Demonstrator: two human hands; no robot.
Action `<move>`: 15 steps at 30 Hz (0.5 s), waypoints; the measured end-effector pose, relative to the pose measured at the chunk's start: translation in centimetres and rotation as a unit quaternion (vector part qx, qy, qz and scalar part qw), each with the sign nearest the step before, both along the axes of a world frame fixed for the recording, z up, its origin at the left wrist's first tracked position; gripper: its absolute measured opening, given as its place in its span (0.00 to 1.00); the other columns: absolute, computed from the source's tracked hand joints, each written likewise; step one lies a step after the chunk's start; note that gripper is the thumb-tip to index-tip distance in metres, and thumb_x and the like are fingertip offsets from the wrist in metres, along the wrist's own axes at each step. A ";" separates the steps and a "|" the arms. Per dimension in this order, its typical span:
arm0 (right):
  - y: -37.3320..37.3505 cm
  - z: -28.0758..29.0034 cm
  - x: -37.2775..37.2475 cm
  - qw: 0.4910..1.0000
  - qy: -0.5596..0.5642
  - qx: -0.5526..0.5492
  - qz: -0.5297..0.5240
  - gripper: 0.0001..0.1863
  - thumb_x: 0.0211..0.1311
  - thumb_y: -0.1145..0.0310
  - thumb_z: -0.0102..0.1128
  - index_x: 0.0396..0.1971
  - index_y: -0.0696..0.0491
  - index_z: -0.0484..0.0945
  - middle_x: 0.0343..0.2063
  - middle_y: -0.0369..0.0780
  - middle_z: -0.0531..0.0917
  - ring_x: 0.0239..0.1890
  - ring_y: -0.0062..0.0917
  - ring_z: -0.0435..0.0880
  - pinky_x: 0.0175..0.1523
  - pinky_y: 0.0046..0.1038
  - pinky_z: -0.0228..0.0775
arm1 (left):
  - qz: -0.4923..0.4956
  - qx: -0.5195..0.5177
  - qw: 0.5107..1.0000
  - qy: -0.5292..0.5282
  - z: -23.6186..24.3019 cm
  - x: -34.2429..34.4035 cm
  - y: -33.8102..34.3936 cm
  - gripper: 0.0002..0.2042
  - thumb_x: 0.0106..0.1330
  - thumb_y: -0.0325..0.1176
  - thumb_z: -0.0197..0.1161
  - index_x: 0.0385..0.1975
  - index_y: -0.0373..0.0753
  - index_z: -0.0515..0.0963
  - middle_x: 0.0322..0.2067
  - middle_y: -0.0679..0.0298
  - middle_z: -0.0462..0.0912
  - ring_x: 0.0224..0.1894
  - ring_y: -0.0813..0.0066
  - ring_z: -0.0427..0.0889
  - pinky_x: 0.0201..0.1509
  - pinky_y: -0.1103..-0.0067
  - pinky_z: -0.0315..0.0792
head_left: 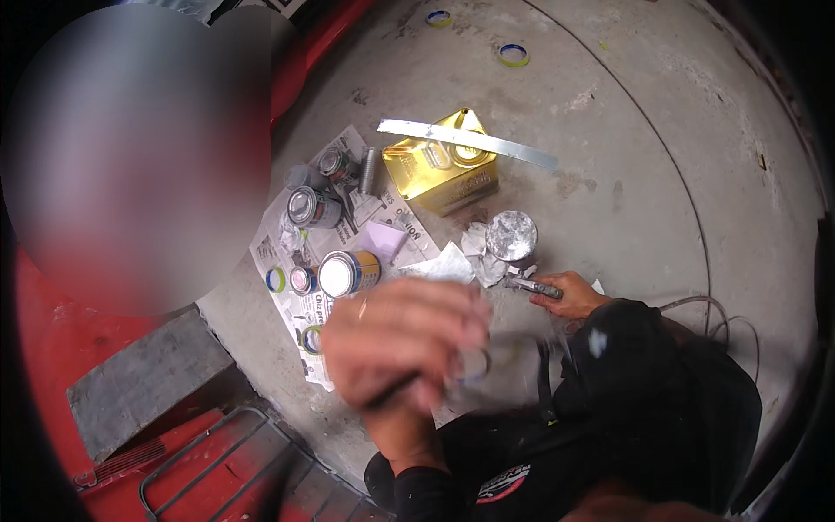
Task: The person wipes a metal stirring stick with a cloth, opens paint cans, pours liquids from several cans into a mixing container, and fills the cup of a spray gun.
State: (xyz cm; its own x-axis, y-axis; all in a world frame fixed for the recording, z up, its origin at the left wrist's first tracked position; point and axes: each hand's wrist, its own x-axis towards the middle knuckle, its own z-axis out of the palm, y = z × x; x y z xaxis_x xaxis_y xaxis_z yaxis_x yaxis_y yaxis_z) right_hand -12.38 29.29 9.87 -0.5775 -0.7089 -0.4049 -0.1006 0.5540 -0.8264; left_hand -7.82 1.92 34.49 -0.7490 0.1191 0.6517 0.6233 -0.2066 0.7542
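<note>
My left hand (400,344) is raised close to the camera and smeared by motion. Its fingers look bent, but I cannot tell whether anything is in them. Just beside the fingertips shows a small blurred ring-like shape (474,365). Lower and farther right, my right hand (576,294) is closed around a grey metal hand tool (534,285), whose exact kind I cannot make out. The tool's tip points left, near crumpled white paper (477,248) and a round can with a white-smeared top (511,236). An open tin of white paint-like stuff (337,276) stands beyond my left hand.
Newspaper (352,143) under the tins lies on the concrete floor. A gold rectangular can (439,165) carries a long metal strip (470,139). Smaller tins (313,207) and a purple sheet (383,241) sit nearby. A hose (665,148) curves along the right; a grey block (143,378) stands left.
</note>
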 end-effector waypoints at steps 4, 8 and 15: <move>-0.1 -0.6 -0.1 1.000 0.006 0.004 -0.006 0.26 0.59 0.50 0.64 0.48 0.55 0.80 0.36 0.51 0.84 0.39 0.45 0.83 0.46 0.37 0.73 | 0.177 -0.254 0.861 -0.405 -2.2 -0.3 -4.1 0.09 0.64 0.33 0.64 0.32 0.32 0.82 0.29 0.58 0.86 0.30 0.64 0.83 0.38 0.75 0.74; 0.3 -0.1 -0.2 1.000 0.025 -0.004 -0.015 0.25 0.58 0.51 0.65 0.48 0.54 0.80 0.35 0.51 0.84 0.36 0.45 0.84 0.45 0.36 0.73 | 0.240 -0.452 0.791 -0.336 0.0 -0.5 -6.4 0.10 0.60 0.31 0.66 0.37 0.32 0.81 0.30 0.55 0.84 0.29 0.62 0.81 0.38 0.76 0.74; -0.2 -0.8 0.0 0.998 0.044 -0.032 -0.003 0.23 0.59 0.54 0.66 0.47 0.55 0.80 0.35 0.52 0.84 0.37 0.43 0.84 0.46 0.34 0.73 | 0.562 -0.374 0.738 -0.001 16.1 2.8 -9.0 0.09 0.68 0.28 0.59 0.43 0.33 0.80 0.36 0.61 0.85 0.39 0.77 0.80 0.45 0.77 0.74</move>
